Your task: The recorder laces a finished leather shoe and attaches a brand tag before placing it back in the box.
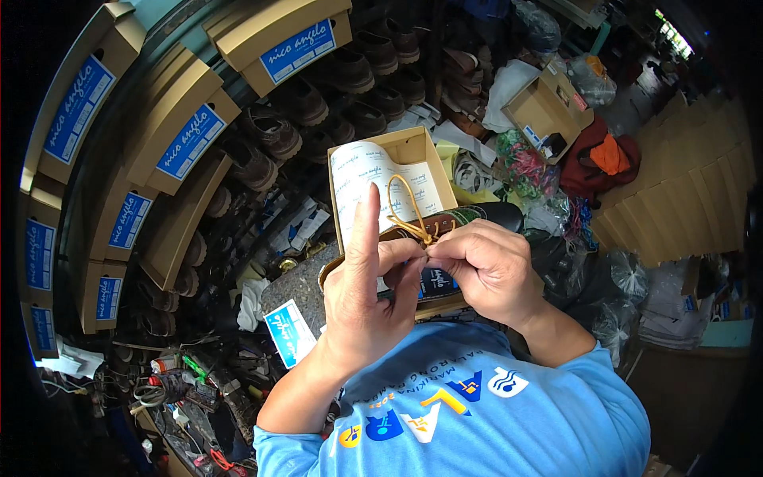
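A shoe (502, 215) with a dark toe and green and brown parts lies in front of my chest, largely covered by my hands. Its tan shoelace (408, 193) rises in a loop above the eyelets. My left hand (358, 290) pinches the lace between thumb and fingers, its index finger pointing straight up. Right beside it, my right hand (497, 266) is closed on the lace, fingertips nearly touching the left's. The exact bit of lace between the fingertips is hidden. Just beyond stands an open shoebox (441, 163) with white printed paper (350, 171) inside.
Shoeboxes (179, 119) with blue labels are stacked at left. Several brown shoes (350, 71) fill racks behind them. At right are another open box (548, 111), a red bag (600, 163) and a row of cardboard pieces (675, 183). Cluttered tools (199, 389) lie lower left.
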`<move>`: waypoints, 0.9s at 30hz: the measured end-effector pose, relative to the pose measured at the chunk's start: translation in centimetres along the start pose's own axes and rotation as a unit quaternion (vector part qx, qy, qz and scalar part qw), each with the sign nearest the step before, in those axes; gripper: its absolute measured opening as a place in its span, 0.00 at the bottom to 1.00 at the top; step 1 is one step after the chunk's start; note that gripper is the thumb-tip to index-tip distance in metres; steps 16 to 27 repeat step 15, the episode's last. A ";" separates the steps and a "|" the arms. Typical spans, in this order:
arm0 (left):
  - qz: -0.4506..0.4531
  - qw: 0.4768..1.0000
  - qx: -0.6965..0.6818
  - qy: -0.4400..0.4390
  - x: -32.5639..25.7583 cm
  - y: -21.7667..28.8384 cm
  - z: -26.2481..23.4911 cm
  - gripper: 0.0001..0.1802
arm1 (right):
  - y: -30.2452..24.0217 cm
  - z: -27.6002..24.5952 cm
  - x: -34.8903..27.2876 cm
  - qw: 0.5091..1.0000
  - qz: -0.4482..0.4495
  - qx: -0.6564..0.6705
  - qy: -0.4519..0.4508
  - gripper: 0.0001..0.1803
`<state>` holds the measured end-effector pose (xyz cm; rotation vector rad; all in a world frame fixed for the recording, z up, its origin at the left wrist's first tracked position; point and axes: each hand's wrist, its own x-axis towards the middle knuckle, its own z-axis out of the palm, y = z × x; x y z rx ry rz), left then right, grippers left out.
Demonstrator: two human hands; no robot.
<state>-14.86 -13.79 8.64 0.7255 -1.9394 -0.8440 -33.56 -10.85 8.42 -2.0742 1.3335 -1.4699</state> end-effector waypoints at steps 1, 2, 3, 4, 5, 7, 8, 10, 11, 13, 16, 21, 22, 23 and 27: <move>0.007 1.000 0.003 0.005 0.0 0.0 0.1 0.51 | 0.1 0.0 0.0 1.000 -0.008 -0.008 -0.006 0.12; 0.006 1.000 0.004 0.004 0.0 -0.1 0.1 0.51 | 0.1 0.0 0.1 1.000 -0.007 -0.007 -0.005 0.12; 0.013 1.000 0.008 0.013 -0.1 0.0 0.1 0.50 | 0.1 0.1 0.2 1.000 -0.014 -0.003 -0.009 0.11; 0.020 1.000 0.012 0.021 -0.2 0.1 0.2 0.49 | 0.1 0.1 0.2 1.000 -0.021 0.001 -0.013 0.11; 0.019 1.000 0.013 0.020 -0.2 0.2 0.1 0.49 | 0.1 0.0 0.0 1.000 -0.021 0.002 -0.012 0.11; 0.050 0.997 0.058 0.006 0.0 0.5 0.0 0.44 | 0.4 -0.2 -0.4 0.999 -0.006 0.018 -0.038 0.13; 0.051 0.997 0.057 0.004 0.2 0.9 -0.2 0.44 | 0.3 -0.4 -0.6 0.999 -0.005 0.017 -0.037 0.13; 0.015 0.997 0.072 -0.021 0.4 1.7 -1.0 0.35 | -0.1 -1.1 -0.6 0.999 -0.004 0.022 -0.041 0.20; -0.003 0.996 0.079 -0.035 0.5 1.7 -1.3 0.31 | -0.7 -2.4 -0.2 0.999 -0.002 0.020 -0.040 0.20; -0.029 0.996 0.082 -0.025 0.4 1.0 -2.9 0.28 | -1.9 -5.8 0.4 0.989 0.110 0.002 -0.098 0.29; -0.171 0.980 0.085 -0.061 1.1 1.5 -3.6 0.26 | 2.4 -7.2 -0.1 0.997 0.047 -0.066 -0.011 0.41; -0.171 0.980 0.085 -0.061 1.1 1.5 -3.6 0.26 | 2.4 -7.2 -0.1 0.997 0.047 -0.066 -0.011 0.41; -0.171 0.980 0.085 -0.061 1.1 1.5 -3.6 0.26 | 2.4 -7.2 -0.1 0.997 0.047 -0.066 -0.011 0.41; -0.171 0.980 0.085 -0.061 1.1 1.5 -3.6 0.26 | 2.4 -7.2 -0.1 0.997 0.047 -0.066 -0.011 0.41; -0.171 0.980 0.085 -0.061 1.1 1.5 -3.6 0.26 | 2.4 -7.2 -0.1 0.997 0.047 -0.066 -0.011 0.41</move>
